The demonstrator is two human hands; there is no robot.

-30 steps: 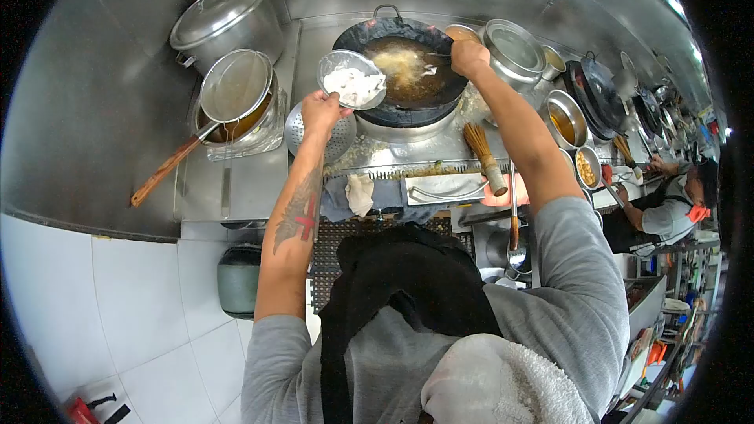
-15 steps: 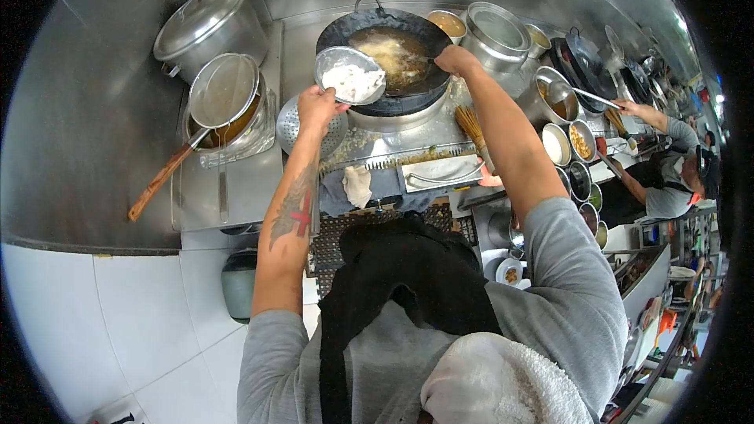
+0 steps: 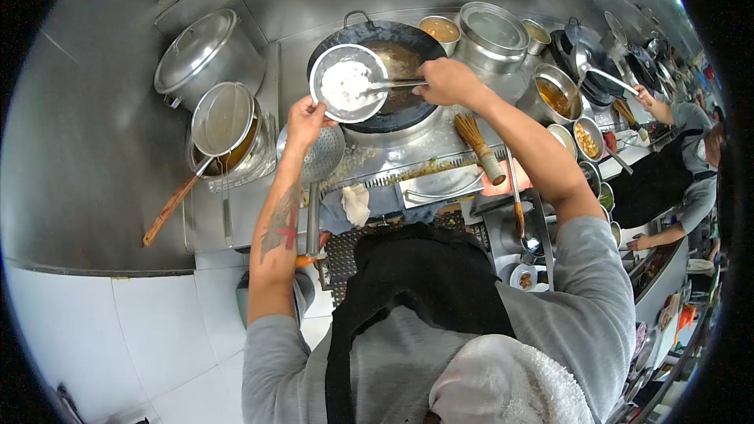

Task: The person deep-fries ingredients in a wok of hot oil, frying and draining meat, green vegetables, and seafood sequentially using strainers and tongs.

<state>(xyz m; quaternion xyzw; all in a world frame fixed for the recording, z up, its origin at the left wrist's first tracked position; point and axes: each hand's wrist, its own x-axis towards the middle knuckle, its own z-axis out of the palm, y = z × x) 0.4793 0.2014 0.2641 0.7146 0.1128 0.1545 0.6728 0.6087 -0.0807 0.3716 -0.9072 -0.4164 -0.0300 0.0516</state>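
Observation:
My left hand (image 3: 305,119) grips the rim of a metal bowl (image 3: 318,71) over the left part of a black wok (image 3: 430,39). White, coated-looking pieces (image 3: 345,85) lie in the bowl. My right hand (image 3: 449,81) is closed around metal tongs (image 3: 404,83), whose tips reach into the white pieces. Brown oil (image 3: 397,55) shows in the wok, partly hidden by the bowl and tongs. Below my left hand is a perforated skimmer (image 3: 323,155), its handle pointing toward me.
At left stand a lidded pot (image 3: 212,59) and a wood-handled strainer (image 3: 222,118) over a pot. A bamboo brush (image 3: 475,145) lies right of the wok. Several containers, including a pot of orange liquid (image 3: 554,98), line the right, where a co-worker (image 3: 660,173) holds a ladle (image 3: 605,74).
My right hand has brought the tongs from over the oil leftward into the bowl. The bowl has turned more toward the camera. The co-worker's ladle has lifted from the pot.

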